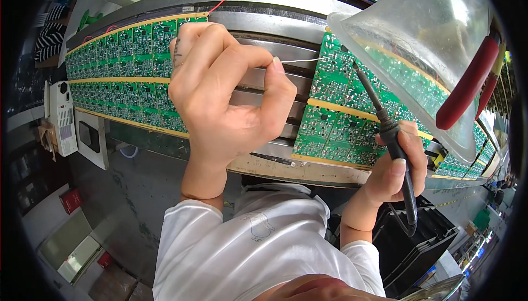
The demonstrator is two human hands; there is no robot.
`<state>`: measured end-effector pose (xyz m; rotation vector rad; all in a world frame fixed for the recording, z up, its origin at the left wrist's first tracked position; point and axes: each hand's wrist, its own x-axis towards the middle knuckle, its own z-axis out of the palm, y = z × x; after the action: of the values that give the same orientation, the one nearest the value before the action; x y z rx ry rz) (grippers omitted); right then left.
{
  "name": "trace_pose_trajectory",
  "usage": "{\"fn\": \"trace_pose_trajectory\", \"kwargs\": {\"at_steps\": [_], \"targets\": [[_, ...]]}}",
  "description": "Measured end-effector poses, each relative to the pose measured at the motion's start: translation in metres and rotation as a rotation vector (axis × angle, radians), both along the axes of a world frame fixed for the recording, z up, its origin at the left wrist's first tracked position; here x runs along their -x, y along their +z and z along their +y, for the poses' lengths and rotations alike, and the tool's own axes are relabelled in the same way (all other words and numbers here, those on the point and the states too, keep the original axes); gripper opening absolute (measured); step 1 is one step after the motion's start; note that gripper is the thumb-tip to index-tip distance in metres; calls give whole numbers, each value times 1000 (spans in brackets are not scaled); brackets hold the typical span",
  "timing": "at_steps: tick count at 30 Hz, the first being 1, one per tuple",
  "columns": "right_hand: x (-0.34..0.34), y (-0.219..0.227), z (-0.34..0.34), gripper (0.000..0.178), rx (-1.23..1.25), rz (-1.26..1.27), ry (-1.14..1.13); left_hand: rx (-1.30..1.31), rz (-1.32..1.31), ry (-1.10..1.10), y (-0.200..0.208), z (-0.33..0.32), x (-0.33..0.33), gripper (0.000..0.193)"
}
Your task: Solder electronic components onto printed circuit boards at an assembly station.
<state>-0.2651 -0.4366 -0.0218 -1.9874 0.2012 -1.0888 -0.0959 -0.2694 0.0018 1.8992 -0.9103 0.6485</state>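
My left hand (pixel 231 86) pinches a thin length of solder wire (pixel 300 60) between thumb and forefinger. The wire's free end reaches over a green circuit board panel (pixel 330 83) with yellow edge strips. In my right hand (pixel 404 158) is a black-handled soldering iron (pixel 391 130), slanted up and to the left. Its tip points down at the board's upper part, a little right of the wire's end; whether it touches cannot be told. Behind my left hand lies another green board panel (pixel 126 53), partly hidden by the hand.
A cloudy funnel-shaped hood (pixel 407 31) hangs over the right-hand panel. Red-handled pliers (pixel 467 86) are in front of it. Metal rails (pixel 264 23) run under the boards. A white box-shaped device (pixel 60 119) stands at left, and black racks (pixel 418 246) stand below right.
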Motion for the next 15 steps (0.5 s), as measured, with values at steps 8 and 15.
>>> {"fn": "trace_pose_trajectory", "kwargs": {"at_steps": [8, 15], "targets": [[17, -6, -2, 33, 34, -3, 28, 3, 26, -95, 3, 0, 3, 10], [30, -14, 2, 31, 16, -22, 48, -14, 48, -165, -1, -4, 2, 9]]}}
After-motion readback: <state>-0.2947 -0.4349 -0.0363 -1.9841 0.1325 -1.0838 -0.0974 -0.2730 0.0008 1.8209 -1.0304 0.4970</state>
